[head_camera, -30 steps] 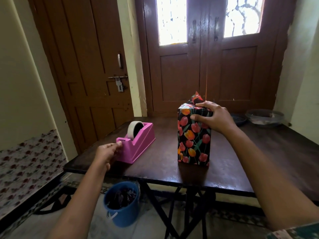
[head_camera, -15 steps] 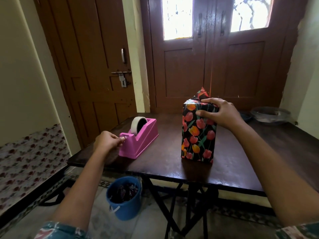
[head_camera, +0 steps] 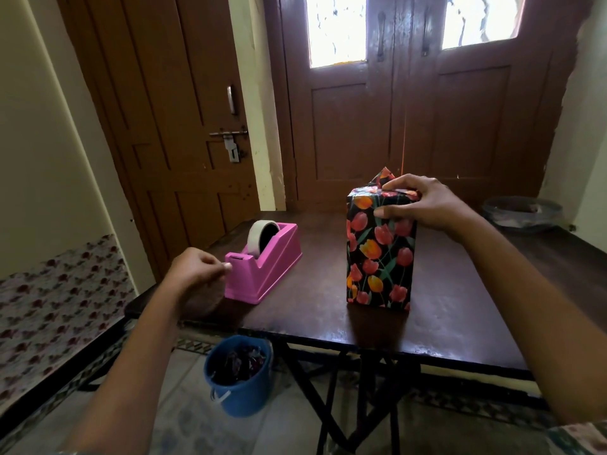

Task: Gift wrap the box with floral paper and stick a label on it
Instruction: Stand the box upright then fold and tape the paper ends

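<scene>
hands apart: left hand (head_camera: 196,270), lower left of centre, pinches thumb and forefinger at the cutter end of the pink tape dispenser (head_camera: 262,269); whether tape sits between them i cannot tell. right hand (head_camera: 423,205) grips the top of the upright floral-wrapped box (head_camera: 377,257), right of centre on the worktop (head_camera: 312,311).

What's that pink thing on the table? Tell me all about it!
A pink tape dispenser, plastic-looking, wedge-shaped: low at the cutter end, taller behind. A pale tape roll stands upright in its slot. It sits flat near the table's front left corner. The left hand pinches at its cutter end; I can't see tape there.
</scene>
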A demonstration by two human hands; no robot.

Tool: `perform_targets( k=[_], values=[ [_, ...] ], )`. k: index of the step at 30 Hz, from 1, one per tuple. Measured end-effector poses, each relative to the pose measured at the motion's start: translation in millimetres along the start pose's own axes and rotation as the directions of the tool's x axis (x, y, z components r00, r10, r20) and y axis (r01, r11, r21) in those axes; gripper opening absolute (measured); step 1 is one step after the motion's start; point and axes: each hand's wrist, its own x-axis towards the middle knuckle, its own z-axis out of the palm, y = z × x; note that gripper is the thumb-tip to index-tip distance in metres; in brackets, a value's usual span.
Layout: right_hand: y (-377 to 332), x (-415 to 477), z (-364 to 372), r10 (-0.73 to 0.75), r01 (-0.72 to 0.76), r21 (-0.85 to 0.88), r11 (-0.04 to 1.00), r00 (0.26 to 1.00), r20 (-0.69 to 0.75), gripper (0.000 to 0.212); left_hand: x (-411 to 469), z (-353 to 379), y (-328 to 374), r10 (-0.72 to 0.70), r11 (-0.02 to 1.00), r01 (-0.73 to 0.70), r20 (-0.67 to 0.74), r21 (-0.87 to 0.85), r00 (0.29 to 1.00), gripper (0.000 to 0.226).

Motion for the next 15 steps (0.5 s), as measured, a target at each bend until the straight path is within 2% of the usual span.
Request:
perform_targets(
  k=[4,7,11,15],
  values=[
    [-4,2,-7,0.006,-0.009,0.054,0.999,0.999,0.053,0.039,-11,7,61,0.22,0.94,-0.186,0.093,-0.285,0.971,0.016],
    [-3,1,-11,-0.006,0.003,0.06,0.998,0.998,0.063,0.027,-10,24,114,0.342,0.869,-0.267,0.113,-0.417,0.933,0.014],
    [1,5,-12,-0.011,0.001,0.105,0.995,0.995,0.098,0.029,3,53,184,0.557,0.8,-0.467,0.179,-0.377,0.811,0.018],
    [2,7,-9,0.003,-0.019,0.151,0.988,0.994,0.111,0.038,20,72,222,0.607,0.793,-0.533,0.316,-0.296,0.729,0.014]
  ],
)
